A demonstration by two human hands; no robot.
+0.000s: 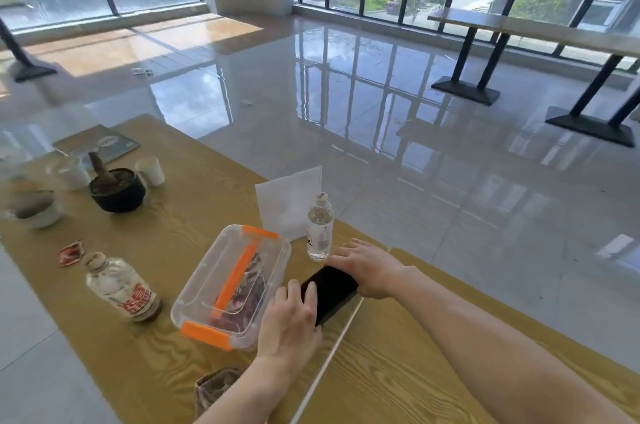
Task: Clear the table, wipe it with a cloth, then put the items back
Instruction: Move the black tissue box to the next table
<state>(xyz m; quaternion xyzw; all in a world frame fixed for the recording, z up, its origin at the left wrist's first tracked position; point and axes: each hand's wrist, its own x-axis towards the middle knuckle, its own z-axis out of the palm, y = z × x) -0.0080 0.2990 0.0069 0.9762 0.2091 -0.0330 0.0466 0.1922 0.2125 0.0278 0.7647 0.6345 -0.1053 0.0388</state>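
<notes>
Both forearms reach in from the bottom of the frame over the wooden table [145, 288]. Left hand [290, 319] has its fingers laid over the near end of a black phone [329, 292], right hand [369, 269] cups the far end, so the phone is gripped between the two, just right of centre, low in the frame. Whether it rests on the wood or is lifted, I can't tell. Touching the left hand's left side sits a clear box [232, 285] with orange clips, something dark red inside. Just above the right hand stands a water bottle [319, 228], and behind it a white napkin [291, 204] upright. At the bottom edge, by the left wrist, lies a brownish cloth [213, 389]. Further left a second bottle [119, 287] with a red label, then a red wrapper [71, 253]. Up in the left of the frame: a dark mortar [117, 190] with pestle, a paper cup [150, 170], blurred bowls [34, 209] and a green booklet [100, 143].
</notes>
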